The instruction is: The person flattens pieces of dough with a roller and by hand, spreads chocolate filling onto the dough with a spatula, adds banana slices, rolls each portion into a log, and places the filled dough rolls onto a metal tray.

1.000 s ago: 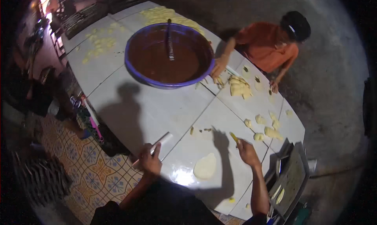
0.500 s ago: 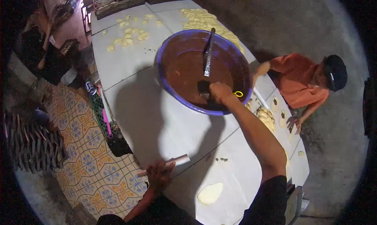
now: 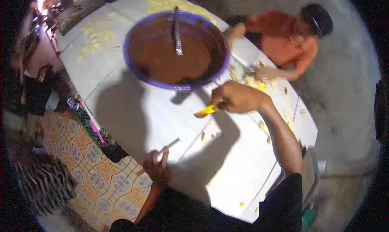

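Observation:
My right hand (image 3: 245,98) is closed around a small yellow tool (image 3: 209,109), perhaps a spoon, and hangs above the white tabletop, just nearer than the basin. Brown paste (image 3: 199,114) shows at the tool's tip; motion blurs its shape. Low on the left, at the table's edge, my left hand (image 3: 159,167) grips a thin rolling pin (image 3: 170,145), with its ends sticking out past the fingers. A large purple-rimmed basin (image 3: 180,87) holds smooth brown paste (image 3: 174,64). A long, dark-handled flat scraper (image 3: 177,37) rests in the basin.
Pale dough pieces lie at the far left (image 3: 95,35) and far edge (image 3: 174,3) of the white-tiled table (image 3: 162,114). Across the right edge, a person in an orange shirt (image 3: 279,39) works with dough pieces. Dark slats (image 3: 44,183) are stacked at left.
My right hand has come out of the basin toward me, bringing the yellow tool with brown paste. My left hand still grips the rolling pin. The other person's near hand has moved toward the basin.

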Available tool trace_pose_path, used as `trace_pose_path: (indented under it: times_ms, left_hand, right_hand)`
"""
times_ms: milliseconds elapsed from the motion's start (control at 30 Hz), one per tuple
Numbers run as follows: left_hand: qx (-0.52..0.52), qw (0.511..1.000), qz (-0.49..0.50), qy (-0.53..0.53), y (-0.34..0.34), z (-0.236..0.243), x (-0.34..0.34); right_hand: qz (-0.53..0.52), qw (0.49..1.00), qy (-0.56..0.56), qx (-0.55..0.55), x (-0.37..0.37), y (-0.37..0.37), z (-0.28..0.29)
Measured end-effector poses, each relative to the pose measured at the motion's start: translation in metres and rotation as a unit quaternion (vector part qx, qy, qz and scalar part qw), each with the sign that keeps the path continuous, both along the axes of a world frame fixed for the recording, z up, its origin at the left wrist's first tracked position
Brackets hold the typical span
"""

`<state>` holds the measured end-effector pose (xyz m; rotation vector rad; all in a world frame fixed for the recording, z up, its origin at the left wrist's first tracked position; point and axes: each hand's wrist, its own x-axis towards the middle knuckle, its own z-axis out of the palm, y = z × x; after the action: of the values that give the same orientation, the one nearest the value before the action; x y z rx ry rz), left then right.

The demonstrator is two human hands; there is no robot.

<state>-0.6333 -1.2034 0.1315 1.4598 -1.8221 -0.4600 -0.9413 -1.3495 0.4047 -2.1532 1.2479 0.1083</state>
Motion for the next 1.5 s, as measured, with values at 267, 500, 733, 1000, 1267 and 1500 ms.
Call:
trace_pose_path:
  times_ms: [267, 500, 733, 1000, 1267, 1500]
  left_hand:
    - [-0.113, 0.974, -0.062, -0.187, -0.006, -0.008, 0.002]
    - [-0.137, 0.964, -0.082, -0.213, -0.010, -0.046, 0.018]
    - [-0.187, 0.953, -0.081, -0.224, -0.008, -0.038, 0.008]
    - [-0.123, 0.958, -0.078, -0.248, -0.006, -0.022, 0.010]
    - [0.022, 0.971, -0.069, -0.230, -0.006, -0.050, 0.028]
    - [0.018, 0.987, -0.108, -0.117, 0.000, -0.046, 0.017]
  right_hand:
    - [-0.315, 0.941, 0.090, -0.088, 0.052, 0.319, -0.152]
    - [-0.426, 0.873, 0.090, -0.222, 0.104, 0.382, -0.233]
    - [-0.532, 0.837, 0.020, -0.126, 0.113, 0.418, -0.204]
    - [-0.656, 0.739, 0.148, -0.044, 0.003, 0.456, -0.166]
    - [-0.470, 0.800, -0.218, -0.304, 0.065, 0.194, -0.197]
    - [-0.439, 0.829, -0.118, -0.327, 0.094, 0.153, -0.261]
